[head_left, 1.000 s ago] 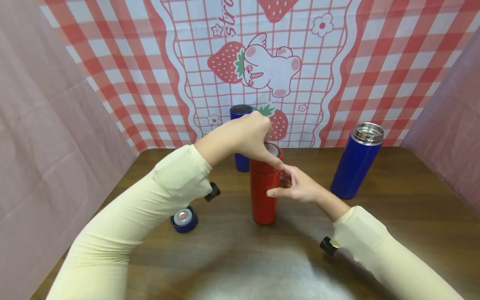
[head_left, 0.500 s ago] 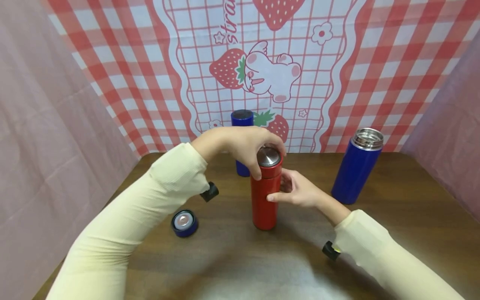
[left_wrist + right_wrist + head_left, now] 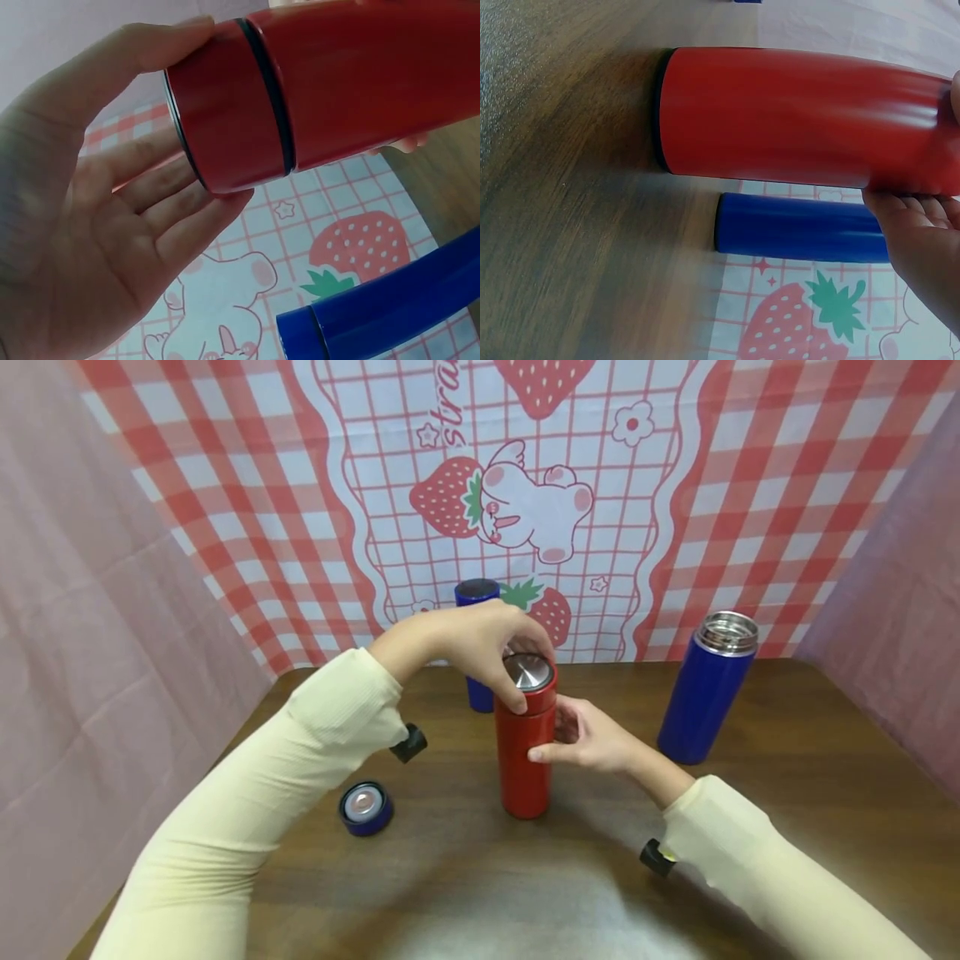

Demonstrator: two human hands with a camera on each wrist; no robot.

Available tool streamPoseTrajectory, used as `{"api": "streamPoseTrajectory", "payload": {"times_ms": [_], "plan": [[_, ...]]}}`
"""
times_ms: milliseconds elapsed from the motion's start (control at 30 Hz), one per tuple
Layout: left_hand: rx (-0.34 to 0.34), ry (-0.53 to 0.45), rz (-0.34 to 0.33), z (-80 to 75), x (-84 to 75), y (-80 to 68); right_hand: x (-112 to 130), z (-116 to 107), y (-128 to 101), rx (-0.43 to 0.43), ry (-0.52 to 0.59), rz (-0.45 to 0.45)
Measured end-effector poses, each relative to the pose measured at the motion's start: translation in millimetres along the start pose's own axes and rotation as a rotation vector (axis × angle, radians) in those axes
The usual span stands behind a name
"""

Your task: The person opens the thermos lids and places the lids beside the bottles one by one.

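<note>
A red thermos bottle (image 3: 523, 768) stands upright on the table in the head view. Its red lid (image 3: 225, 112), with a shiny metal top, sits on the body with a dark seam between them. My left hand (image 3: 483, 643) grips the lid from above, thumb on the near side and fingers around the far side. My right hand (image 3: 592, 739) holds the body below the lid, with the thumb across its front. The fingers of the right hand are partly hidden behind the bottle. In the right wrist view the bottle's dark base rests against the wood.
To the right stands a blue thermos bottle (image 3: 705, 702) with its steel mouth uncovered. A second blue bottle (image 3: 802, 227), dark-topped, stands behind the red one. A blue lid (image 3: 366, 810) lies upside down at the left. A checked strawberry cloth (image 3: 630, 527) hangs behind the wooden table (image 3: 450, 893).
The left hand has shifted its hold on the lid: the thumb has moved from the right side to the near left, baring the metal top. The right hand keeps its grip.
</note>
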State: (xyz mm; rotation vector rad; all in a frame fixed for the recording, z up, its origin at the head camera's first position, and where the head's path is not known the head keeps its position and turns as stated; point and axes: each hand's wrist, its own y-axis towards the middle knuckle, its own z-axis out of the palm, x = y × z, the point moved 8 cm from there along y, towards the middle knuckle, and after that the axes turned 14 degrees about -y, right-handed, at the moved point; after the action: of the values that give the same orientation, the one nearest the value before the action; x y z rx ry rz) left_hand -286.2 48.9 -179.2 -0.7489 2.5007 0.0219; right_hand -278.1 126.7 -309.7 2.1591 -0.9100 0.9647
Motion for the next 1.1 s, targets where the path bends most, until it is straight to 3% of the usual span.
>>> {"api": "streamPoseTrajectory", "payload": {"times_ms": [467,833,1100], "plan": [[-0.126,0.120,0.005,-2.4,-8.1,0.4,-1.2,-1.7,-1.8,0.001,0.006,0.009],[-0.244,0.178,-0.062,-5.2,-7.8,-0.8,-2.7,-4.0,-0.9,0.000,-0.003,0.013],[-0.270,0.163,-0.130,-2.9,-3.5,-3.5,-2.9,-1.3,-0.6,0.001,-0.013,0.019]]}}
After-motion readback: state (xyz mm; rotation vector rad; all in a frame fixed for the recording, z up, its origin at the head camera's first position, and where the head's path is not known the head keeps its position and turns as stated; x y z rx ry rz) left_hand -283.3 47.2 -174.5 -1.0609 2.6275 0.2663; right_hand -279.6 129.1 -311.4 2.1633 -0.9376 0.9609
